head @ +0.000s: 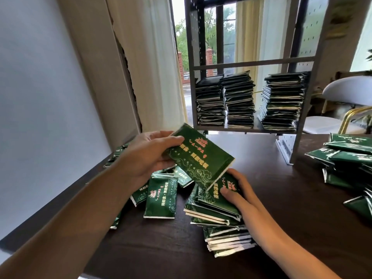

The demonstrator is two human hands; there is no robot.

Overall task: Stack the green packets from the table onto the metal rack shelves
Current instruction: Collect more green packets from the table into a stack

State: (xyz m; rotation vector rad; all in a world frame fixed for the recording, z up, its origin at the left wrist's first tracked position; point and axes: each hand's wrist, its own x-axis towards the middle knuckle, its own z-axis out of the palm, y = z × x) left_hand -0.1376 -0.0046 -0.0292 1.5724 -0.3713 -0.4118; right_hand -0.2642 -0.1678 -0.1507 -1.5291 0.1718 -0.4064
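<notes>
My left hand (150, 156) grips a green packet (199, 158) by its far left end and holds it tilted above the table. Its lower right corner overlaps a slanted stack of green packets (216, 214) that my right hand (239, 195) holds, thumb on top and fingers round the right side. More loose green packets (161, 198) lie under and left of my left hand. The grey metal rack (251, 63) stands at the back of the table. Its lower shelf carries three tall stacks of packets (239, 101).
Another heap of green packets (350, 158) lies at the table's right edge. The dark wooden table (281, 188) has bare surface between the rack foot and my right hand. A white wall and curtain stand left; a white chair (348, 91) is behind the rack.
</notes>
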